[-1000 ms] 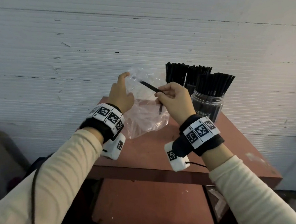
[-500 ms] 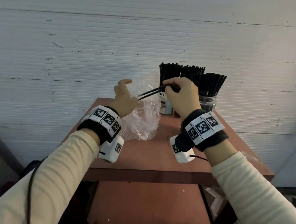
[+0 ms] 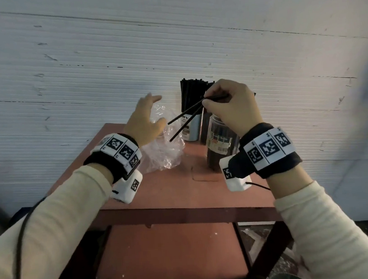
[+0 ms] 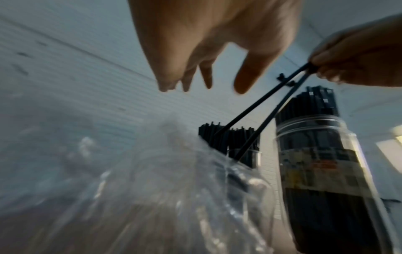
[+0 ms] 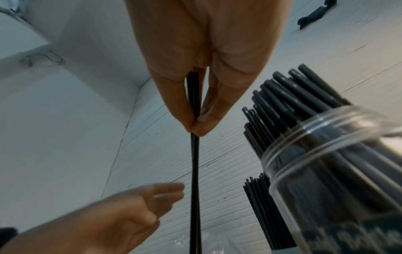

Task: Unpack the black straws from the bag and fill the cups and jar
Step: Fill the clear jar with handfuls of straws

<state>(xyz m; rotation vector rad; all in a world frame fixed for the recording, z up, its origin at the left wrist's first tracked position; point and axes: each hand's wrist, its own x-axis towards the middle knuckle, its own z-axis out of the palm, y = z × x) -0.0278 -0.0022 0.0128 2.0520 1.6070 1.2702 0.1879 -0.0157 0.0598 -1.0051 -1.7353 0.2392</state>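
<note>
My right hand [image 3: 205, 100] pinches two black straws [image 3: 186, 117] between thumb and fingertips, and they slant down to the left over the clear plastic bag [image 3: 164, 151]. The right wrist view shows the same pinch [image 5: 195, 125] on the straws [image 5: 194, 163]. My left hand [image 3: 153, 113] hovers above the crumpled bag with its fingers [image 4: 195, 77] spread, touching nothing. A clear jar [image 3: 220, 145] packed with black straws stands under my right hand. Behind the jar, a cup [image 3: 188, 128] holds a bundle of straws [image 3: 192, 90]; any other cup is hidden by my right hand.
The bag, cup and jar sit on a small reddish-brown table [image 3: 182, 189] against a white ribbed wall [image 3: 107, 57]. A lower shelf [image 3: 169, 253] of the same colour lies beneath. A cable [image 3: 18, 249] runs along my left sleeve.
My right hand has drawn the two straws out of the bag and up to the right, over the jar. My left hand has let go of the bag and opened; the bag has slumped.
</note>
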